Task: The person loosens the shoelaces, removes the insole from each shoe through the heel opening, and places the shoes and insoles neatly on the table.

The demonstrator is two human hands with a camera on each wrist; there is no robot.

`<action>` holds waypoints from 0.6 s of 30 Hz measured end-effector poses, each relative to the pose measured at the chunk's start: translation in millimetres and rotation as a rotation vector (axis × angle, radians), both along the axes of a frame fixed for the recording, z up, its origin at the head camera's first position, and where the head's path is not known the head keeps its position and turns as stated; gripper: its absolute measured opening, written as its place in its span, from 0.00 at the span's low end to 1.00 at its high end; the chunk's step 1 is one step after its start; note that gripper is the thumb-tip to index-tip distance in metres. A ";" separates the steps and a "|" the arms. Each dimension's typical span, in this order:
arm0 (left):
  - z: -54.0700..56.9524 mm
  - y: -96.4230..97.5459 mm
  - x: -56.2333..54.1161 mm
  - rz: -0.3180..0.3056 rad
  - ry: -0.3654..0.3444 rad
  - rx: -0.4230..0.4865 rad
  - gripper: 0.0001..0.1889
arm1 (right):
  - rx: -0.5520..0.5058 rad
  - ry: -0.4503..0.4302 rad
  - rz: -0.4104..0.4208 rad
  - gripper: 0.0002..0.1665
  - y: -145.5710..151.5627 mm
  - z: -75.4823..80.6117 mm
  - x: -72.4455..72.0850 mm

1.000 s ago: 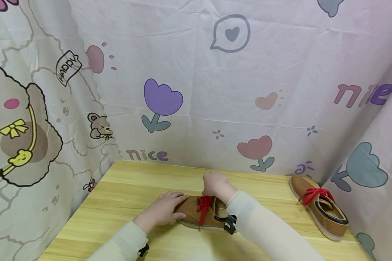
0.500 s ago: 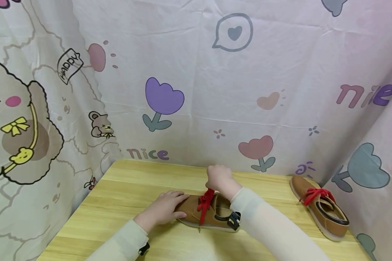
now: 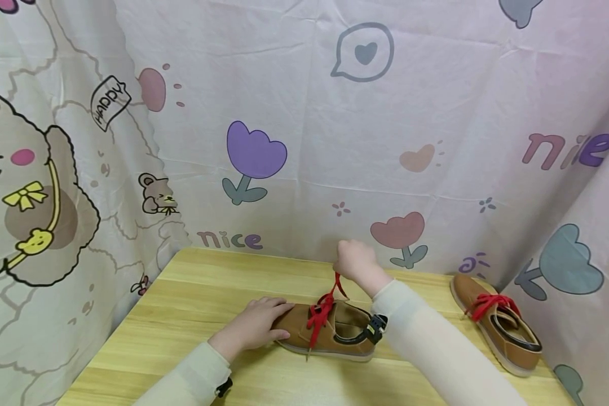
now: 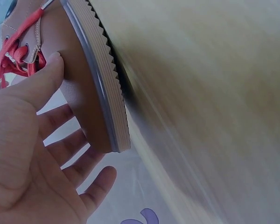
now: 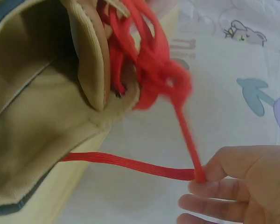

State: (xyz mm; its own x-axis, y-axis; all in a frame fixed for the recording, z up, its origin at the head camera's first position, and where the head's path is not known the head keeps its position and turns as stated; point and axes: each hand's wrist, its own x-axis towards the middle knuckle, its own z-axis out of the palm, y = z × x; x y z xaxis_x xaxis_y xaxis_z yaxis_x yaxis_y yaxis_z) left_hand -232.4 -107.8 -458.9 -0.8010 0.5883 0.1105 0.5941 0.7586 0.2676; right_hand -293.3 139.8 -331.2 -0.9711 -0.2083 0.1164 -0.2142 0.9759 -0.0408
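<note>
A brown leather shoe [image 3: 295, 324] lies on its sole in the middle of the wooden table, toe to the left. My left hand [image 3: 254, 327] holds its toe; in the left wrist view the thumb presses one side of the toe and the fingers lie along the other. Above and behind the shoe, my right hand [image 3: 356, 260] pinches a red shoelace [image 5: 189, 140] between thumb and forefinger. One stretch of it runs taut from the knot to the fingertips, and another trails from them behind the shoe opening. A second lace end hangs down the shoe's near side.
A matching brown shoe [image 3: 497, 324] with a tied red lace stands near the right edge of the wooden table [image 3: 193, 287]. Printed cloth [image 3: 304, 141] hangs behind the table and on both sides.
My right hand has risen and moved right, away from the shoe, drawing the lace up out of the knot. The left hand stays on the toe.
</note>
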 end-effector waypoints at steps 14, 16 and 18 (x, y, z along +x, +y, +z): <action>-1.6 1.0 -1.8 0.000 -0.013 -0.010 0.35 | -0.104 0.119 -0.001 0.17 28.4 -17.7 -15.7; -1.4 0.8 -2.0 -0.001 -0.018 -0.004 0.35 | -0.089 0.118 0.020 0.18 30.4 -19.7 -13.2; -1.6 0.5 -2.3 -0.001 -0.019 -0.001 0.35 | -0.070 0.123 0.048 0.18 30.1 -20.0 -8.5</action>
State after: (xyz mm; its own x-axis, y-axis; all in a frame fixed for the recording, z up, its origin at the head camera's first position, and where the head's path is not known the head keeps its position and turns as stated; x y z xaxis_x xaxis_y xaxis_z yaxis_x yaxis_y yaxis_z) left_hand -234.7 -107.3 -460.6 -0.8027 0.5889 0.0942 0.5892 0.7587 0.2778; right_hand -301.9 170.0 -351.2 -0.9377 -0.2412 0.2499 -0.2680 0.9602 -0.0787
